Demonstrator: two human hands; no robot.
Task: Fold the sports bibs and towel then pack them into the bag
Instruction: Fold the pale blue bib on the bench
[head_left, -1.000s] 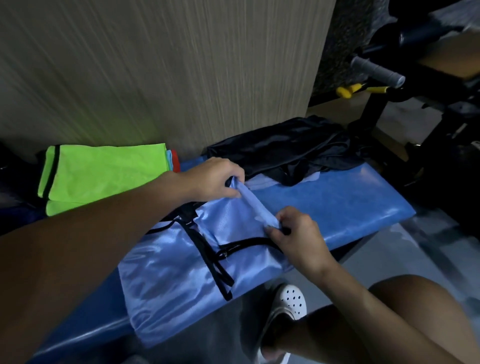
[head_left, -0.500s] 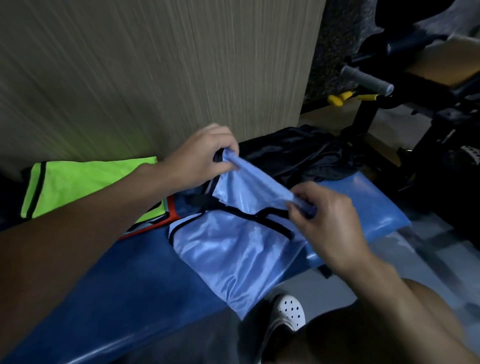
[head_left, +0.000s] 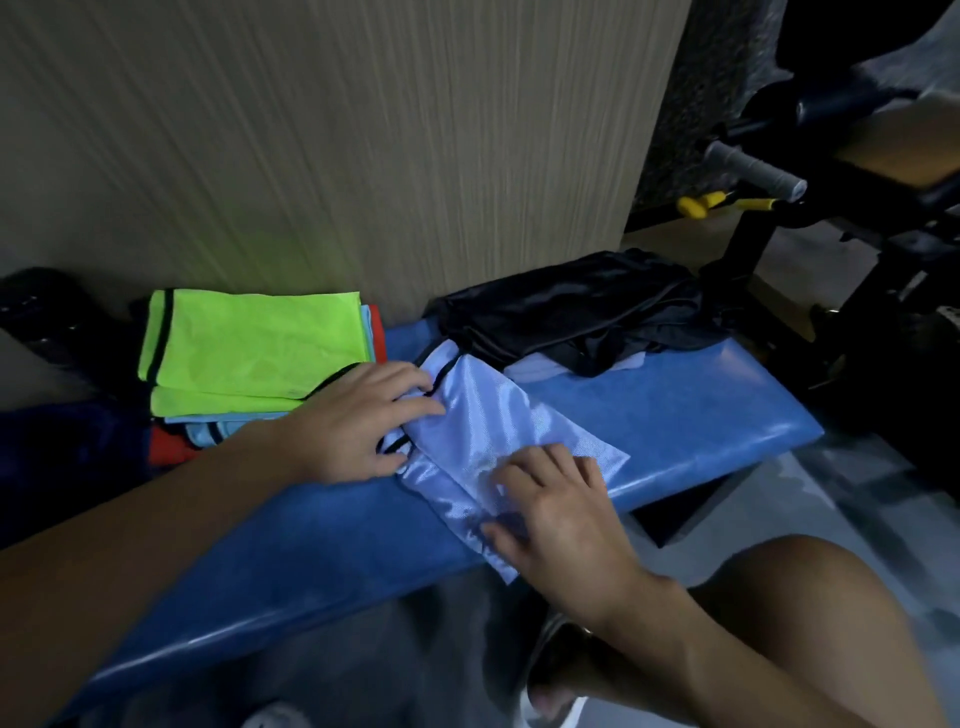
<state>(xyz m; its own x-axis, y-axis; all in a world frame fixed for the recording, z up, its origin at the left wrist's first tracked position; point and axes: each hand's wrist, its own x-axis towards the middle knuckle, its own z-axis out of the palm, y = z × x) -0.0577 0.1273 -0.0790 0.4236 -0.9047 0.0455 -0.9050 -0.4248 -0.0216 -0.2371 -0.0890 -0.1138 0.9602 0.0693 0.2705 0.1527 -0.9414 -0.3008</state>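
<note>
At the bottom right of the frame a bare knee (head_left: 789, 603) and one pale shoe (head_left: 553, 699) sit over the grey floor (head_left: 841, 499). Just above, the right hand (head_left: 553, 501) lies flat on the blue bib (head_left: 493, 415), fingers spread and straight, pressing its near end, gripping nothing. Left of centre, the left hand (head_left: 363, 423) also rests flat, fingers extended over the bib's black-trimmed left edge, pinching nothing.

There is one blue bib under the two hands. It lies folded into a narrow band, running diagonally across the middle of the blue bench (head_left: 691, 415), with its near corner hanging over the front edge.

Further back, at left centre, one stack of folded bibs rests on the bench: a green bib (head_left: 249, 343) on top, a light blue layer (head_left: 218, 432) under it, and a red layer (head_left: 169, 451) at the bottom. The count inside the stack cannot be told. At the far left lies dark blue fabric (head_left: 67, 452).

At the back right of the bench sits one heap of black cloth (head_left: 571, 312), with a strip of pale cloth (head_left: 535, 370) showing beneath it.

Behind the bench stands a wood-grain wall (head_left: 363, 130). In the upper right is a black gym machine (head_left: 852, 249) with one grey grip (head_left: 753, 169) and yellow parts (head_left: 698, 205).
</note>
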